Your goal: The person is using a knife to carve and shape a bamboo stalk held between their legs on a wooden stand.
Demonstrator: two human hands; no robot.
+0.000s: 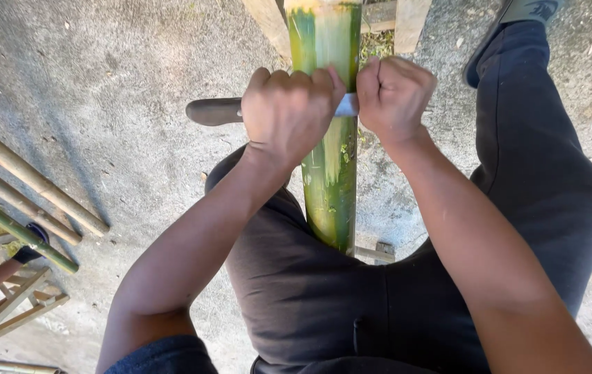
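Outdoors, bare grey concrete floor [123, 138] underfoot.

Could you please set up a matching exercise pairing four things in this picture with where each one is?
Things:
1. left hand
2. right hand
3. bamboo pole
4. bamboo sticks

Places:
A. lying on the concrete at the left
B. between the person's legs
C. gripping the blade's right end
D. gripping the blade near its dark tip

Pairs: 1-D, 2-C, 3-B, 4-A
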